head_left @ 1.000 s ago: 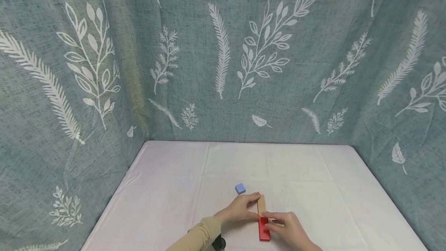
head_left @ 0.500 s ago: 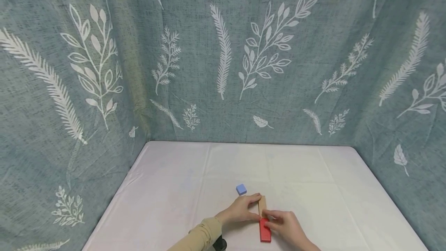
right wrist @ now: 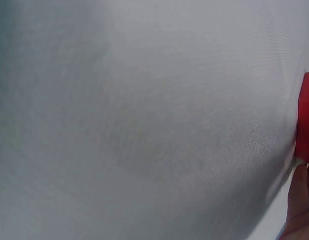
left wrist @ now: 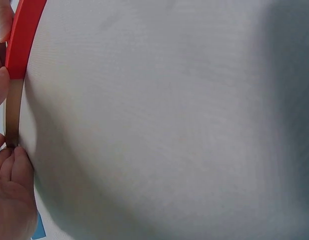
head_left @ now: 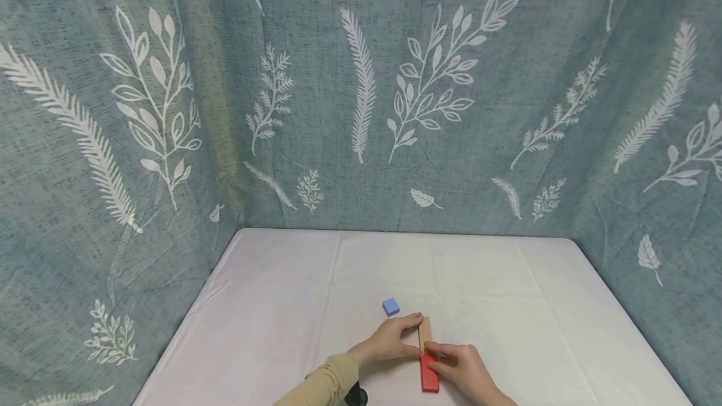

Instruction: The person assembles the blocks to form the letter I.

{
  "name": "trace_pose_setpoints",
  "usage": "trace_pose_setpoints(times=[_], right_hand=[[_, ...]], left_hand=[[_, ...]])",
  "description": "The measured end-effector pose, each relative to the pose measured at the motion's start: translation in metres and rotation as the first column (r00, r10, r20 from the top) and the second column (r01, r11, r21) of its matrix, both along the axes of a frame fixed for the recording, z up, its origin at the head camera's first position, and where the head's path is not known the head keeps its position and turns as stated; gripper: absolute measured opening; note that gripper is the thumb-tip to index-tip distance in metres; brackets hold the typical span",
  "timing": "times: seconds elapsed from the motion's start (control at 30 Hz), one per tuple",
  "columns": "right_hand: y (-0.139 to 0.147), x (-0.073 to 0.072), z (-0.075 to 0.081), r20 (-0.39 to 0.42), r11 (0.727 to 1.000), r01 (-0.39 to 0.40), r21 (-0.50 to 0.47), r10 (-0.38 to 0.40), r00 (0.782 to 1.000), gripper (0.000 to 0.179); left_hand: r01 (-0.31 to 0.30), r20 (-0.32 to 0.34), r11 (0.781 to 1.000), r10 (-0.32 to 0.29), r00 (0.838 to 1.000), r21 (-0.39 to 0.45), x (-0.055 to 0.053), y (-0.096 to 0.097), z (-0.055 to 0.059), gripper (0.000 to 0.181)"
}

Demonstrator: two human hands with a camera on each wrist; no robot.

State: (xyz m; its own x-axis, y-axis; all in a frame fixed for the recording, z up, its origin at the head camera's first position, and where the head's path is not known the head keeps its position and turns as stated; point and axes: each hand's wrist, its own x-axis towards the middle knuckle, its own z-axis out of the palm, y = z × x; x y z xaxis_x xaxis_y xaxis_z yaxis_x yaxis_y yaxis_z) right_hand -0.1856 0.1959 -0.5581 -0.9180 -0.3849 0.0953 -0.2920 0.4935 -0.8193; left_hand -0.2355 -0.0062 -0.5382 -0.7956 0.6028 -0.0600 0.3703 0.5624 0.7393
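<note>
A long red block [head_left: 429,376] and a plain wooden block [head_left: 425,333] lie end to end in one line on the white table, the red one nearer the person. My left hand [head_left: 386,339] spans the wooden block from the left, fingertips at its far end and thumb by the joint. From the right, my right hand [head_left: 465,368] pinches the red block near that same joint. The left wrist view shows the red block [left wrist: 23,37] meeting the wooden block [left wrist: 13,112]. Only the red block's edge [right wrist: 306,117] and some fingers show in the right wrist view.
A small blue cube [head_left: 391,306] sits just beyond the left hand. Below the left sleeve [head_left: 329,378] a black round object [head_left: 356,395] shows. Around the white table [head_left: 282,281] hangs a green-blue curtain [head_left: 316,99] with white leaf prints.
Both hands and the blocks keep almost the same places. The whole head view has shifted slightly, and the right index finger has moved a little at the joint.
</note>
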Motion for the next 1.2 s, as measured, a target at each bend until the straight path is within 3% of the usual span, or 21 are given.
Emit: trace_pose_setpoints(times=[0.37, 0.6, 0.83, 0.93, 1.07, 1.2], right_hand=[[0.002, 0.001, 0.000, -0.058, 0.998, -0.025, 0.058, 0.028, 0.998, 0.038], [0.001, 0.001, -0.002, -0.063, 0.999, -0.033, 0.044, 0.035, 0.997, 0.039], [0.001, 0.001, -0.004, -0.104, 0.998, -0.038, 0.052, 0.044, 0.994, 0.037], [0.002, 0.001, -0.003, -0.122, 0.997, -0.038, 0.063, 0.046, 0.991, 0.037], [0.002, 0.001, -0.004, -0.096, 0.997, -0.032, 0.074, 0.039, 0.995, 0.037], [0.002, 0.000, -0.005, -0.055, 0.996, -0.028, 0.088, 0.033, 0.998, 0.038]], left_hand=[[0.002, -0.019, 1.000, -0.002, 1.000, 0.003, 0.002, 0.001, -0.003, 0.068], [-0.018, -0.065, 0.999, 0.016, 0.998, -0.029, 0.001, 0.003, 0.002, 0.068], [-0.037, -0.022, 0.996, 0.039, 0.999, 0.086, -0.003, -0.001, 0.020, 0.064], [-0.033, -0.053, 0.995, 0.038, 0.998, 0.092, -0.006, -0.004, 0.031, 0.060], [-0.049, -0.144, 0.996, 0.059, 0.988, 0.076, -0.014, -0.012, 0.041, 0.056], [-0.063, -0.176, 0.990, 0.084, 0.981, 0.124, -0.022, -0.023, 0.051, 0.054]])
